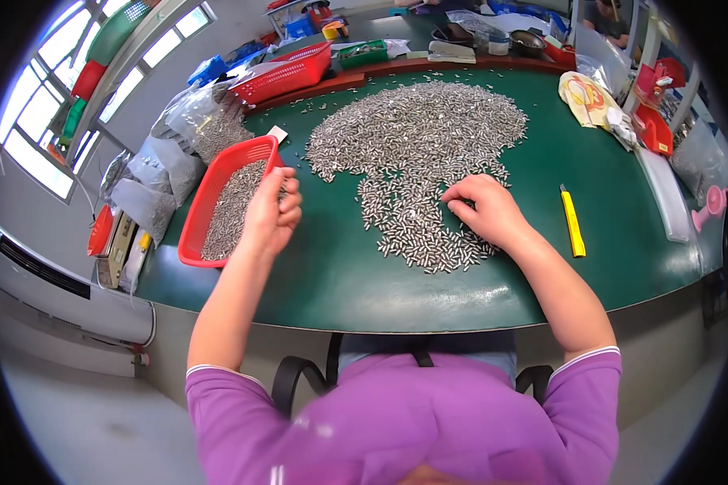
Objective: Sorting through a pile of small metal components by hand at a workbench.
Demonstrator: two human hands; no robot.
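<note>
A broad heap of small, shiny metal pins (416, 129) covers the middle of the green table (315, 283), with a looser tongue of them spreading toward me. My right hand (485, 210) rests at the right side of that tongue, thumb and fingers drawn together low over the pins. Whatever is between those fingertips is too small to make out. My left hand (275, 210) is a loose fist by the right rim of a red plastic basket (192, 234), overlapping it. The curled fingers hide what they hold, if anything. More small metal pieces (233, 206) fill the basket.
A yellow utility knife (573, 222) lies to the right. Clear bags of parts (160, 166) crowd the left edge, near another red basket (287, 74). A green tray (362, 53) stands at the back. A yellow printed bag (584, 99) and a pink stand (710, 208) are far right.
</note>
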